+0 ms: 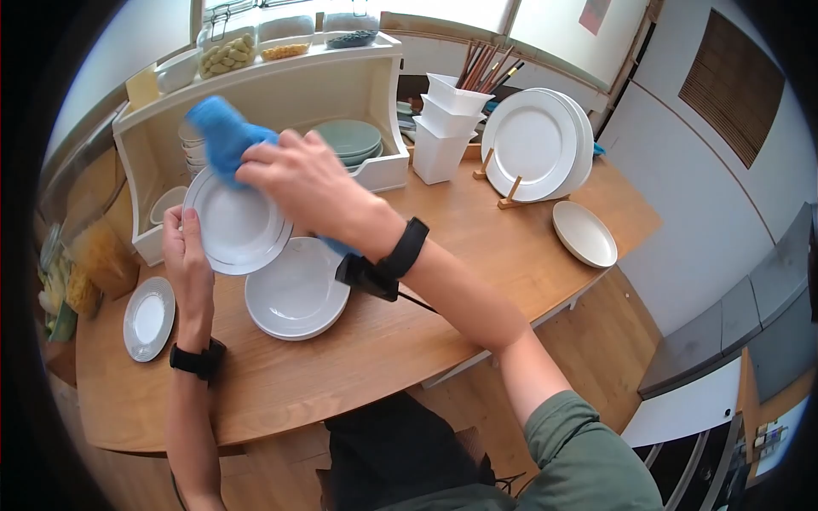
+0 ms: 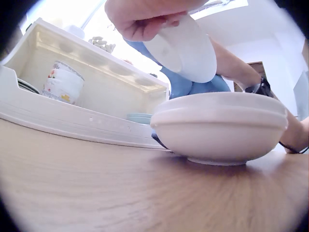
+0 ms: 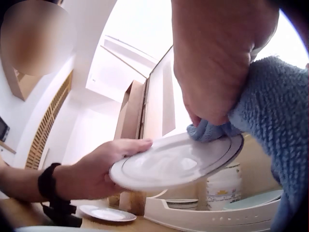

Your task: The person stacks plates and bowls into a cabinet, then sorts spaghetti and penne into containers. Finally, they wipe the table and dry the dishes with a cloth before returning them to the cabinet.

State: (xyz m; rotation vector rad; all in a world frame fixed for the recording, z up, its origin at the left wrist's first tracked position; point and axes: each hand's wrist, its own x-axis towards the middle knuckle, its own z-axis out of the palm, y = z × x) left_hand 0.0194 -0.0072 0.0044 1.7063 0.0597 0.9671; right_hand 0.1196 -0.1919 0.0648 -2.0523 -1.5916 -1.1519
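Observation:
My left hand (image 1: 191, 260) grips a small white plate (image 1: 239, 230) at its left edge, thumb on the upper face. The plate is tilted and held up above the table. In my right hand (image 1: 302, 180) is a blue cloth (image 1: 223, 140), bunched against the plate's far rim. The right wrist view shows the cloth's terry texture (image 3: 270, 111) and part of it hanging down beside the plate, whose face (image 3: 178, 157) has a thin dark ring. Below the plate, a white bowl (image 1: 298, 294) stands on the table; the left wrist view shows its side (image 2: 219, 128).
A cream shelf (image 1: 256, 98) with green plates (image 1: 348, 136), cups and jars runs along the back. White square pots (image 1: 439, 153) and large plates (image 1: 528, 145) on a wooden rack stand right. A small plate (image 1: 149, 318) lies left, an oval dish (image 1: 584, 233) near the right edge.

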